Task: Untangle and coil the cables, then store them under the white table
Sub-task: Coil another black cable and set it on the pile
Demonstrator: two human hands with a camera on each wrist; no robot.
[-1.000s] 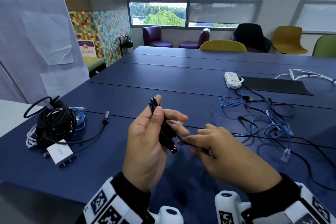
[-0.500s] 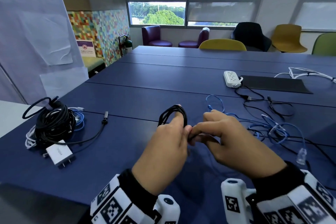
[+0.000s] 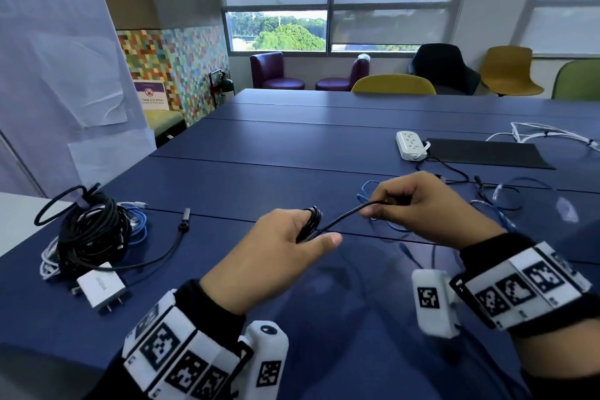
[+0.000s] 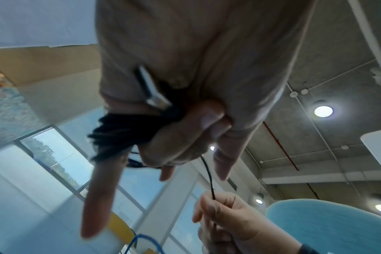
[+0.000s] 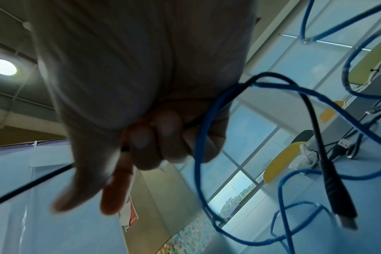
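Note:
My left hand [image 3: 285,247] holds a small coil of thin black cable [image 3: 311,222] wound round its fingers; in the left wrist view the coil [image 4: 119,135] and a metal USB plug [image 4: 152,91] sit against the palm. From the coil a taut stretch of black cable [image 3: 347,213] runs right to my right hand [image 3: 418,204], which pinches it above the blue table [image 3: 292,146]. In the right wrist view the curled fingers [image 5: 161,135] also catch a blue network cable [image 5: 198,154], and the black cable's other plug [image 5: 345,218] dangles free.
A pile of coiled black, blue and white cables [image 3: 87,230] with a white charger [image 3: 100,287] lies at the left. Loose blue and black cables [image 3: 506,204], a white power strip [image 3: 409,144], a black mat [image 3: 487,153] and white cables [image 3: 545,133] lie right. A white table corner [image 3: 19,217] is far left.
The hands have drawn apart: the right hand moved up and right, pulling the black cable taut from the coil. The blue cable has been dragged closer with it.

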